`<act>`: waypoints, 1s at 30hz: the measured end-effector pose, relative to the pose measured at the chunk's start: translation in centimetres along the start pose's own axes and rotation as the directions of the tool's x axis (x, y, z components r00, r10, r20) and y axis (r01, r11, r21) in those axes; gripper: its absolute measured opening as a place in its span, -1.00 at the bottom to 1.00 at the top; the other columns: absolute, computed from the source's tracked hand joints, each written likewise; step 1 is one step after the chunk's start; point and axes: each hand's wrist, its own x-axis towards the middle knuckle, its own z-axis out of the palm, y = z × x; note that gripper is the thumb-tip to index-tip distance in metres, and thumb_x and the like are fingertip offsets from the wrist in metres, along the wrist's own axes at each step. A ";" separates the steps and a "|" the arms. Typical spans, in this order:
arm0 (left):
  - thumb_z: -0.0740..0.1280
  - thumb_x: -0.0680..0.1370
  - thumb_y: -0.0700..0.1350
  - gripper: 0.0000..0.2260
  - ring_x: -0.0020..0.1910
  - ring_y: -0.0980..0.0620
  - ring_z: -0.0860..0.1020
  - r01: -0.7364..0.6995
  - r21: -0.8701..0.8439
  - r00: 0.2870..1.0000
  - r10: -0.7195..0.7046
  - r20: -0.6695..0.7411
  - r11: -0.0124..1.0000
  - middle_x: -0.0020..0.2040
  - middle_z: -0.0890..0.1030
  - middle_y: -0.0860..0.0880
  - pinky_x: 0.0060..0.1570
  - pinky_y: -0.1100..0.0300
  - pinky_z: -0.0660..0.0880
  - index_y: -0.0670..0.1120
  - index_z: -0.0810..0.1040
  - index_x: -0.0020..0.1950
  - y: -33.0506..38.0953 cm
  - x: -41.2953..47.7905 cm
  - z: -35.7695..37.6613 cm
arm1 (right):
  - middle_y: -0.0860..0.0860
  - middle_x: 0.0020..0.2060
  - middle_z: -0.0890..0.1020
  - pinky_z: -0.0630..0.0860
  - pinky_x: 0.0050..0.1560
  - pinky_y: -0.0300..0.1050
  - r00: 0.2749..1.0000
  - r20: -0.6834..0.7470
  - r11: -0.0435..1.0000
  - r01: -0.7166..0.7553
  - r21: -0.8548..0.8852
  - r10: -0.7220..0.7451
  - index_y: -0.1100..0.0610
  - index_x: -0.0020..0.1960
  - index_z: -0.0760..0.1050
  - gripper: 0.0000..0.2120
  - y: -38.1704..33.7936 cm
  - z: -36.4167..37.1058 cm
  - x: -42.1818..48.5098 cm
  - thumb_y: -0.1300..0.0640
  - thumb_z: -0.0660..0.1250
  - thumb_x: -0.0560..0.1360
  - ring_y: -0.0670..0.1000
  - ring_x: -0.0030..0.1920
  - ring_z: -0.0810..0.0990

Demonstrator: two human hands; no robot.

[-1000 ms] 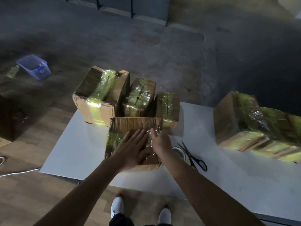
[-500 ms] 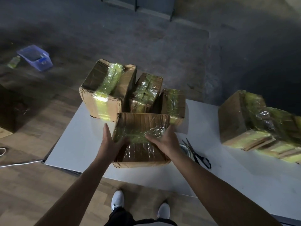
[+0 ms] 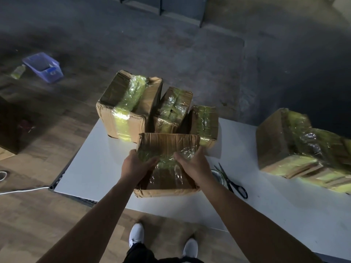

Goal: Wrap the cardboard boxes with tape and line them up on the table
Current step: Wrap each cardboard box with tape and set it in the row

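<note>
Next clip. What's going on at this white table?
A person stands at the white table, left hand and right hand gripping opposite sides of a tape-wrapped cardboard box near its front edge. Three wrapped boxes cluster just behind it; another wrapped stack sits to the right. Scissors lie beside the right hand.

Creased matt cardboard box (image 3: 167,145) banded in glossy, crinkled clear tape (image 3: 178,154); smooth white matt surface (image 3: 95,168); wood-plank floor (image 3: 38,224).

A crumpled, tape-wrapped cardboard box (image 3: 167,143) lies on the white table (image 3: 91,168), just before three wrapped boxes (image 3: 172,109).
</note>
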 end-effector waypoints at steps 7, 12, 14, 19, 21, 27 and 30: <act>0.23 0.60 0.13 -0.63 -0.11 -0.08 0.59 0.068 -0.203 0.998 -0.070 -0.002 0.977 -0.07 0.64 -0.13 -0.06 -0.01 0.59 -0.16 0.55 0.14 0.9 -1.4 -0.9 | 0.22 0.32 0.47 0.48 0.14 0.01 0.997 -0.082 1.000 -0.017 -0.021 0.015 0.27 0.45 0.16 -0.38 0.1 -0.2 0.1 -0.16 0.15 0.61 0.20 0.27 0.50; -0.02 0.55 0.31 -0.41 0.42 -0.07 0.37 -0.219 -0.126 0.972 0.205 -0.115 0.968 0.47 0.38 -0.01 0.40 -0.10 0.31 0.10 0.32 0.51 1.4 -4.6 -3.0 | 0.17 0.19 0.57 0.38 -0.05 -0.16 0.999 0.021 0.985 -0.031 0.170 0.028 0.13 0.23 0.41 -0.62 0.2 -2.1 1.3 -0.14 0.13 0.62 0.02 -0.05 0.55; -0.06 0.55 0.24 -0.38 0.54 0.08 0.08 -0.358 -0.019 0.926 0.352 -0.137 0.934 0.55 0.15 0.06 0.50 -0.04 0.08 0.03 0.14 0.57 2.4 -5.4 -2.7 | 0.19 0.23 0.55 0.43 0.17 -0.03 0.997 0.069 0.991 -0.050 0.120 0.041 0.19 0.31 0.40 -0.54 0.1 -2.0 1.3 -0.14 0.07 0.64 0.16 0.15 0.54; -0.10 0.63 0.18 -0.41 0.56 0.04 -0.18 -0.386 0.257 0.914 0.405 -0.025 0.886 0.58 -0.13 0.02 0.53 -0.05 -0.12 -0.04 -0.13 0.59 5.7 -6.4 -0.4 | 0.29 0.32 0.45 0.34 0.34 0.07 0.993 0.060 0.995 -0.102 -0.020 0.103 0.26 0.39 0.33 -0.59 -2.3 -2.9 0.7 0.07 -0.07 0.69 0.24 0.33 0.42; -0.13 0.64 0.16 -0.44 0.57 0.02 -0.16 -0.416 0.389 0.889 0.457 -0.016 0.822 0.59 -0.14 0.04 0.52 -0.04 -0.05 -0.01 -0.17 0.59 6.8 -6.9 1.0 | 0.22 0.35 0.46 0.24 0.42 0.04 0.992 0.123 0.996 -0.030 0.086 0.019 0.16 0.45 0.33 -0.50 -4.1 -4.0 -0.2 -0.05 -0.15 0.69 0.17 0.39 0.38; -0.35 0.56 0.20 -0.43 0.57 0.01 -0.08 -0.566 0.514 0.786 0.610 0.099 0.645 0.54 -0.18 0.10 0.44 -0.04 0.10 0.06 -0.20 0.55 7.7 -6.2 2.3 | -0.02 0.34 0.49 0.40 0.30 -0.05 0.993 0.115 0.944 -0.029 0.330 -0.010 -0.06 0.44 0.37 -0.35 -4.5 -5.9 -1.8 -0.40 0.14 0.48 0.04 0.32 0.47; -0.21 0.61 0.18 -0.44 0.57 0.03 -0.10 -0.581 0.417 0.787 0.614 0.067 0.699 0.56 -0.06 0.09 0.48 -0.09 0.05 0.00 -0.02 0.58 6.5 -5.9 2.4 | 0.06 0.18 0.61 0.44 0.14 -0.15 0.995 0.022 0.983 0.093 0.160 -0.098 0.04 0.36 0.46 -0.40 -4.0 -5.3 -2.2 -0.33 0.23 0.49 0.06 0.20 0.55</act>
